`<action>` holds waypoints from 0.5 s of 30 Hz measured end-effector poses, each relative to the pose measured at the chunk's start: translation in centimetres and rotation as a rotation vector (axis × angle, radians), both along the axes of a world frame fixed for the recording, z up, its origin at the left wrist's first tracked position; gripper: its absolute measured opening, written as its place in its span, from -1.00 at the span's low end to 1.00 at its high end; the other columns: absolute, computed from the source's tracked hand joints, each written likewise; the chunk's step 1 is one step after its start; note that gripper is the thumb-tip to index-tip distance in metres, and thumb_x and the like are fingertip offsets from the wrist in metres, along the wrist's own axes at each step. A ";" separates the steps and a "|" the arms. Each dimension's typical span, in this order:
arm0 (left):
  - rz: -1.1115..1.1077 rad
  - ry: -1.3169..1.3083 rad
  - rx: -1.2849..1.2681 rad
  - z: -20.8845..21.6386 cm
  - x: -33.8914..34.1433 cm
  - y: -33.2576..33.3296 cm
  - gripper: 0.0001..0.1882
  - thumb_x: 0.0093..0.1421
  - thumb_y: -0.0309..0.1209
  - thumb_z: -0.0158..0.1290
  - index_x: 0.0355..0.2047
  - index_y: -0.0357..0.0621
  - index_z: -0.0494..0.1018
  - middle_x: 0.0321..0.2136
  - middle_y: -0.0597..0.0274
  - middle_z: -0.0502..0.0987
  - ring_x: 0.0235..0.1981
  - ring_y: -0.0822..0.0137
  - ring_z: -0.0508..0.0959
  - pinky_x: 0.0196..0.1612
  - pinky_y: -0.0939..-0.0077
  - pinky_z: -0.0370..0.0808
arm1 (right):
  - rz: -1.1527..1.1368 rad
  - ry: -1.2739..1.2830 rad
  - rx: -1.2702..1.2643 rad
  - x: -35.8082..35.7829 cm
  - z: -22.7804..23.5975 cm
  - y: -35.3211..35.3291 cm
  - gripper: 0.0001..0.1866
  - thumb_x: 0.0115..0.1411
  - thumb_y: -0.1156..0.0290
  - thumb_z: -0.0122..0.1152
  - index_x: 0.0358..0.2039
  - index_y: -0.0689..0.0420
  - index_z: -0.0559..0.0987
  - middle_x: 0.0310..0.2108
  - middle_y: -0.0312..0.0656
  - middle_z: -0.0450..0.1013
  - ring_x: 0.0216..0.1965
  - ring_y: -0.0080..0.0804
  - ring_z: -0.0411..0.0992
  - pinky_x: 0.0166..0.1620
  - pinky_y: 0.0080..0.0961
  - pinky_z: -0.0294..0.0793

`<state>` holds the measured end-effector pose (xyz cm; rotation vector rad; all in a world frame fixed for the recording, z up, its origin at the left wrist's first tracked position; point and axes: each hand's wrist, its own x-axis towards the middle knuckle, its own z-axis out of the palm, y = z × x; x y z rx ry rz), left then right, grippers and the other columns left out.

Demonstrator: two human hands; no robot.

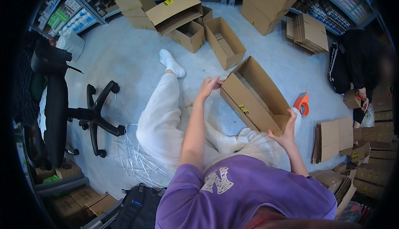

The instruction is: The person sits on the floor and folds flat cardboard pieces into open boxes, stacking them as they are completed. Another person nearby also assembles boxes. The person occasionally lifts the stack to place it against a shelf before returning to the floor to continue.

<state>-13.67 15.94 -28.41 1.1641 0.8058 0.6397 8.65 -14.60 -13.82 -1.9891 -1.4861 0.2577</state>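
Note:
An open-topped brown cardboard box (246, 103) with a yellow and black label is held tilted above my lap. My left hand (210, 85) grips its far left corner, fingers closed against the end. At the near right end, my right hand (286, 132) is wrapped round the box's edge, thumb on the near side and fingers on the far one. The inside bottom shows, with no goods visible in it. Just right of the box, an orange tape dispenser (304, 104) stands on the floor.
Several open boxes (226, 42) stand beyond my feet. Flat cardboard stacks (333, 139) lie at the right, near a person in black (361, 63). An office chair (93, 115) stands left, beside tangled white strapping (139, 162). A black backpack (139, 208) is close behind me.

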 end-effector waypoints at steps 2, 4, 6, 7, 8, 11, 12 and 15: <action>-0.128 0.432 0.242 1.2 0.4 1.4 -0.63 0.08 -0.14 0.20 -0.52 -0.28 0.65 -0.59 0.11 0.61 -0.50 0.35 0.59 -0.28 0.43 0.52 | 0.008 0.005 -0.005 -0.2 0.0 -0.1 0.08 -0.32 0.44 0.48 0.19 0.25 0.00 0.00 0.11 0.09 0.04 0.04 0.17 0.11 -0.13 0.29; -0.202 0.574 0.352 2.1 0.8 2.6 -0.66 0.06 -0.15 0.22 -0.55 -0.21 0.66 -0.63 0.09 0.58 -0.53 0.27 0.58 -0.30 0.40 0.52 | 0.012 -0.009 -0.015 -0.3 0.2 0.0 0.08 -0.32 0.45 0.47 0.18 0.26 0.00 0.00 0.11 0.08 0.03 0.04 0.17 0.11 -0.14 0.29; -0.237 0.698 0.490 3.3 1.5 2.7 -0.70 0.04 -0.15 0.24 -0.57 -0.15 0.67 -0.66 0.09 0.56 -0.55 0.21 0.57 -0.33 0.39 0.51 | -0.011 -0.008 -0.034 -0.5 0.3 0.0 0.07 -0.32 0.45 0.47 0.18 0.26 0.00 0.00 0.12 0.08 0.03 0.04 0.17 0.10 -0.16 0.30; -0.231 0.756 0.574 4.5 2.1 2.4 -0.72 0.03 -0.15 0.26 -0.56 -0.12 0.67 -0.67 0.09 0.55 -0.56 0.19 0.56 -0.35 0.38 0.51 | -0.031 0.005 -0.046 -0.6 0.2 -0.1 0.07 -0.32 0.46 0.47 0.18 0.26 0.00 0.00 0.12 0.08 0.03 0.04 0.17 0.10 -0.17 0.30; -0.225 0.813 0.659 5.2 2.8 1.9 -0.74 0.03 -0.16 0.27 -0.55 -0.08 0.68 -0.68 0.10 0.54 -0.57 0.17 0.56 -0.37 0.38 0.51 | -0.051 0.019 -0.058 -0.7 0.1 -0.2 0.08 -0.32 0.46 0.48 0.18 0.26 0.00 0.00 0.12 0.08 0.02 0.04 0.17 0.10 -0.18 0.30; -0.001 0.909 0.892 4.0 3.5 1.1 -0.74 0.01 -0.14 0.29 -0.61 -0.04 0.67 -0.65 0.13 0.58 -0.50 0.19 0.61 -0.36 0.32 0.52 | -0.027 -0.037 -0.047 -1.0 0.6 0.5 0.08 -0.33 0.46 0.48 0.19 0.23 0.01 0.01 0.12 0.08 0.03 0.03 0.16 0.10 -0.18 0.30; 0.039 0.723 0.678 3.4 3.1 2.0 -0.77 0.01 -0.15 0.29 -0.51 -0.02 0.67 -0.55 0.09 0.60 -0.39 0.16 0.62 -0.30 0.29 0.53 | -0.024 -0.017 -0.062 -0.7 0.6 0.6 0.09 -0.33 0.46 0.49 0.19 0.22 0.01 0.02 0.12 0.07 0.05 0.04 0.15 0.11 -0.17 0.30; 0.064 0.298 0.263 4.7 2.8 4.2 -0.65 -0.01 -0.18 0.30 -0.20 0.02 0.62 -0.23 -0.04 0.61 -0.11 0.06 0.60 -0.11 0.22 0.52 | -0.013 0.028 -0.087 0.1 0.4 0.9 0.11 -0.32 0.43 0.52 0.21 0.20 -0.01 0.06 0.13 0.04 0.10 0.05 0.13 0.14 -0.14 0.29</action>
